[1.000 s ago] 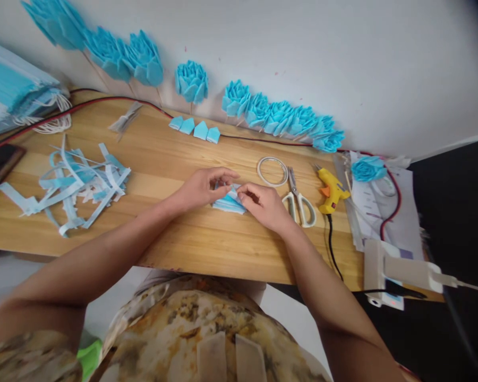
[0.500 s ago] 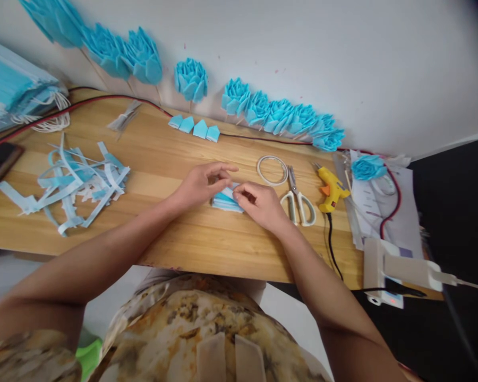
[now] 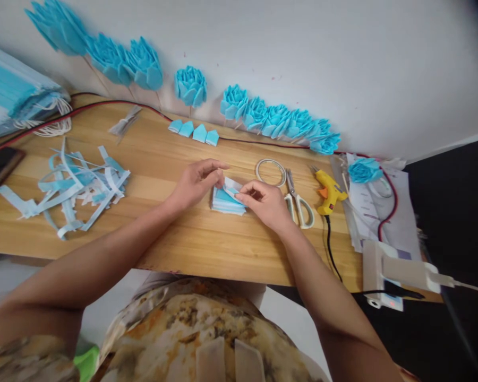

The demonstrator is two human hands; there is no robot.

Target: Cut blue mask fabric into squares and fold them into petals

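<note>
On the wooden table lies a small stack of blue-and-white fabric pieces (image 3: 228, 207), cut like mask material. Its top piece (image 3: 231, 185) is partly lifted and folded, with the white side showing. My right hand (image 3: 265, 204) pinches the right edge of that piece between thumb and index finger. At the far left corner, the thumb and bent fingers of my left hand (image 3: 197, 183) close on the same piece, while the index finger stretches out above it. The fingertips partly cover the fold.
Tape roll (image 3: 271, 173), scissors (image 3: 298, 204) and a yellow glue gun (image 3: 330, 192) lie to the right. Cut strips (image 3: 83, 185) are heaped at left. Folded blue petals (image 3: 199, 133) and blue fabric flowers (image 3: 190, 86) line the wall. A power strip (image 3: 376, 270) sits at the right edge.
My hands have moved slightly apart, uncovering more of the stack. The top piece now shows a raised white flap between them. My left fingers have come closer together.
</note>
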